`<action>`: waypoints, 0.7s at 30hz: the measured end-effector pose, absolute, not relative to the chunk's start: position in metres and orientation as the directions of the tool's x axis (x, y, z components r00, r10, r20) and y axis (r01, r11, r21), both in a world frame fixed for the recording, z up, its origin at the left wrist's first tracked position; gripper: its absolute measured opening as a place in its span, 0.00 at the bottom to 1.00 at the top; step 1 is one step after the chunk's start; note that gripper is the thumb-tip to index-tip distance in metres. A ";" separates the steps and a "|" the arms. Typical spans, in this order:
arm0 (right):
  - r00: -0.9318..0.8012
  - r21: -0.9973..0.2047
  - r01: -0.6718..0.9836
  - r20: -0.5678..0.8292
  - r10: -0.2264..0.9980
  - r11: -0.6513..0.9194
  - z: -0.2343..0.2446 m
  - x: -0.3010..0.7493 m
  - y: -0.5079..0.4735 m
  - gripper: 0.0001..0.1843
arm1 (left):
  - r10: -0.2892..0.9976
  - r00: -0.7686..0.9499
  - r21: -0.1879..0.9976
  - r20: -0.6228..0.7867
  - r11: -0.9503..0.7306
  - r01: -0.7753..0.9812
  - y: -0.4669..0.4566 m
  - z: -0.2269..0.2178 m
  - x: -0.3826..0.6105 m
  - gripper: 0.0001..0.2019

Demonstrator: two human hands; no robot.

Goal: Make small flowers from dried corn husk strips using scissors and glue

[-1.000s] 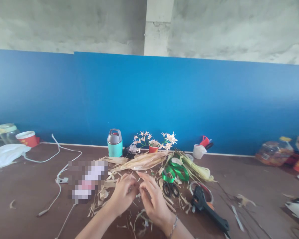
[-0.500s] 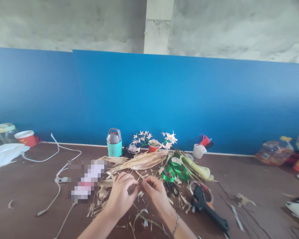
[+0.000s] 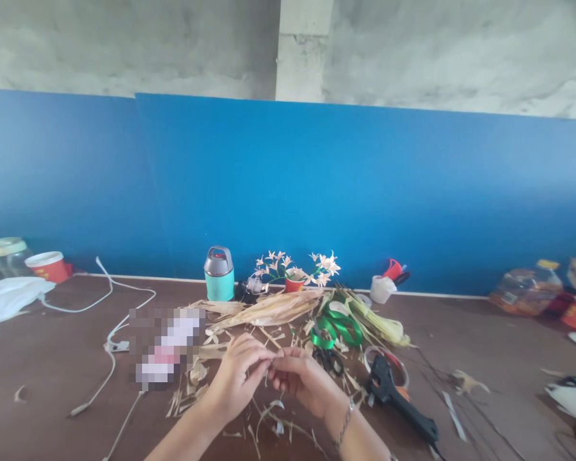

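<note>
My left hand (image 3: 242, 371) and my right hand (image 3: 304, 378) meet at their fingertips above the middle of the table. Both are closed in a pinch, and whatever sits between the fingers is too small and hidden to name. Scraps of dried corn husk (image 3: 278, 410) lie beneath and around them. Beyond the hands stretches a long dried husk (image 3: 273, 308). Close to the right hand are black-handled scissors (image 3: 333, 362) and a loop of green ribbon (image 3: 348, 328). White husk-like flowers (image 3: 326, 264) stand in a red cup (image 3: 294, 282) at the back.
A black glue gun (image 3: 403, 400) rests beside a tape roll (image 3: 388, 365) on the right. Pale green husks (image 3: 379, 320) lie behind them. A turquoise flask (image 3: 219, 282) stands at the back. White cables (image 3: 112, 320) cross the left side. A blue panel (image 3: 288, 186) borders the table.
My right hand has turned, its wrist shifting right and its lower fingers now showing beneath the thumb. The left hand has moved slightly right; the fingertips remain together.
</note>
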State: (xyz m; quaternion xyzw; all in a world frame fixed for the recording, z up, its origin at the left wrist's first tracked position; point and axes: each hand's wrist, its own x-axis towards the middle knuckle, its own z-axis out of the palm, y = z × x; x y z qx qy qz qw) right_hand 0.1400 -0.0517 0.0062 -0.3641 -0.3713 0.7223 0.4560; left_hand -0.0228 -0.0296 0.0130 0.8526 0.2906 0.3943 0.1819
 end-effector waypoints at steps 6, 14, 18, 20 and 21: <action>-0.008 -0.998 -0.056 0.026 1.000 0.025 0.007 0.133 -0.050 0.07 | 0.750 0.431 0.567 0.502 -0.662 0.490 -0.027 0.010 -0.021 0.05; 0.030 -0.991 0.112 0.077 0.997 0.073 0.004 0.133 -0.048 0.05 | 0.851 0.362 0.751 0.381 -0.513 0.416 -0.025 0.009 -0.019 0.07; -0.065 -0.980 -0.178 -0.080 0.995 -0.090 0.001 0.133 -0.048 0.07 | 0.842 0.349 0.739 0.412 -0.533 0.412 -0.026 0.009 -0.018 0.04; -0.093 -0.950 -0.276 -0.123 0.988 -0.144 0.001 0.132 -0.050 0.07 | 0.832 0.325 0.705 0.450 -0.554 0.443 -0.026 0.008 -0.018 0.03; -0.098 -0.940 -0.302 -0.137 0.986 -0.161 0.001 0.131 -0.051 0.08 | 0.821 0.324 0.680 0.471 -0.571 0.459 -0.026 0.007 -0.019 0.03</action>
